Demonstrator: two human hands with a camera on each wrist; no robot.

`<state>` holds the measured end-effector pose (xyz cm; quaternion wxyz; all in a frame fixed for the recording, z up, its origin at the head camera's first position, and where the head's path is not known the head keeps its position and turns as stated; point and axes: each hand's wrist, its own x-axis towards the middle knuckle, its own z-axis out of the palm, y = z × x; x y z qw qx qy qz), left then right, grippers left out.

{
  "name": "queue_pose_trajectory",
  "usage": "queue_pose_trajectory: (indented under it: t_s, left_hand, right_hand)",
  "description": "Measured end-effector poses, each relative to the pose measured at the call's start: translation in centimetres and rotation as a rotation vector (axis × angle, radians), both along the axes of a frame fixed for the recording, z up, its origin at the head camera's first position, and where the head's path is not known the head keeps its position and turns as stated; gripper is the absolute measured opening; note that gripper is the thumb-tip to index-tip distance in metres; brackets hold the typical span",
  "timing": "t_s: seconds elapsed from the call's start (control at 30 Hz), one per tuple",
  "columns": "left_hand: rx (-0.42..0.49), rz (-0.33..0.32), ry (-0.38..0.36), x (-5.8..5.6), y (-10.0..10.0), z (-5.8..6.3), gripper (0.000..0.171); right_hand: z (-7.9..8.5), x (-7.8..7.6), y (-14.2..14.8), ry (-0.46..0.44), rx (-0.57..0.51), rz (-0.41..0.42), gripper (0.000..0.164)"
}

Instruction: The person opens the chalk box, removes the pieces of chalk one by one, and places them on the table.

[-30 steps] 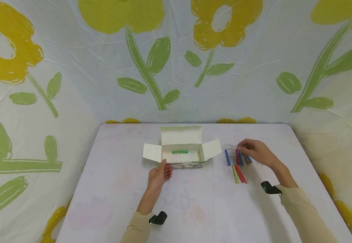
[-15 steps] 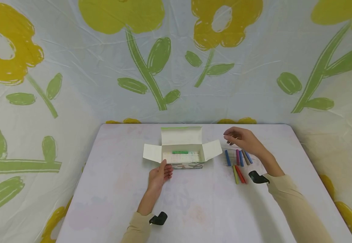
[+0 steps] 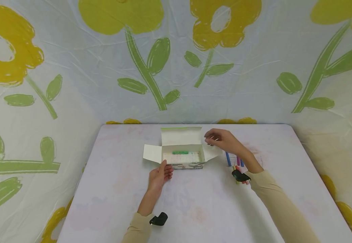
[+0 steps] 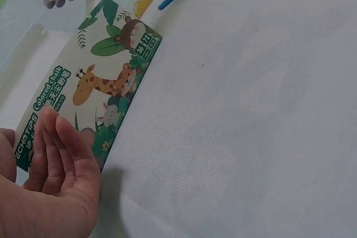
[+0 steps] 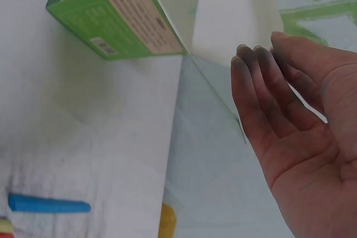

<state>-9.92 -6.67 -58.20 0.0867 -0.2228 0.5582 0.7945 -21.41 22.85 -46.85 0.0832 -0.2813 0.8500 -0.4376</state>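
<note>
A cardboard box of colored chalk (image 3: pixel 189 166) stands with its lid and side flaps folded out. Inside it, one green chalk stick (image 3: pixel 180 152) lies across a pale speckled layer. My left hand (image 3: pixel 157 177) holds the front wall near the left corner, thumb over the rim and fingers against the printed front (image 4: pixel 106 82). Above the right flap hovers my right hand (image 3: pixel 224 140); its fingers are bent, with nothing seen between them in the right wrist view. Several chalk sticks lie right of the box, among them a blue chalk stick (image 3: pixel 228 159); my right wrist covers some.
The white table (image 3: pixel 194 206) has a rounded far edge just behind the box. A flower-printed cloth (image 3: pixel 97 67) surrounds it on the back and sides. Black cameras sit on both wrists, the right camera (image 3: pixel 240 175) above the chalk sticks.
My right hand has left the loose chalk sticks, risen, and moved left to the box's right flap. The left hand and the box have stayed where they were.
</note>
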Motion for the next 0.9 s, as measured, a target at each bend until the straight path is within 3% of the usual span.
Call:
queue_pose_trajectory:
  t_s: [0.43,0.9]
  left_hand:
    - [-0.002,-0.011,0.000,0.1,0.0,0.3,0.057]
    - [0.010,0.010,0.010,0.1,0.2,0.2,0.055]
  right_hand:
    - [-2.8,-0.4,-4.1,-0.057,-0.010,0.163,0.018]
    - [-4.4,-0.1,-8.2,-0.136,0.215,0.364,0.021]
